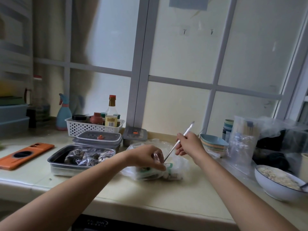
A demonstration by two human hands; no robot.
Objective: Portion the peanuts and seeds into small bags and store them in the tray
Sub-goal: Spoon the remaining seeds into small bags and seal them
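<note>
A large clear plastic bag (180, 164) of peanuts and seeds lies on the counter's middle. My left hand (146, 155) pinches a small clear bag (158, 156) open above it. In my right hand (188, 144) is a long metal spoon (173, 148), gripped by its handle, with its lower end reaching down into the small bag. To the left stands a steel tray (55, 160) holding several filled small bags (88, 156) of dark seeds and peanuts.
Lidded steel containers (98, 139) and a white basket of bottles (93, 125) stand behind the tray. An orange phone (25, 155) lies at left. Stacked bowls (213, 144), empty clear bags (241, 144) and a white bowl of food (276, 182) are at right.
</note>
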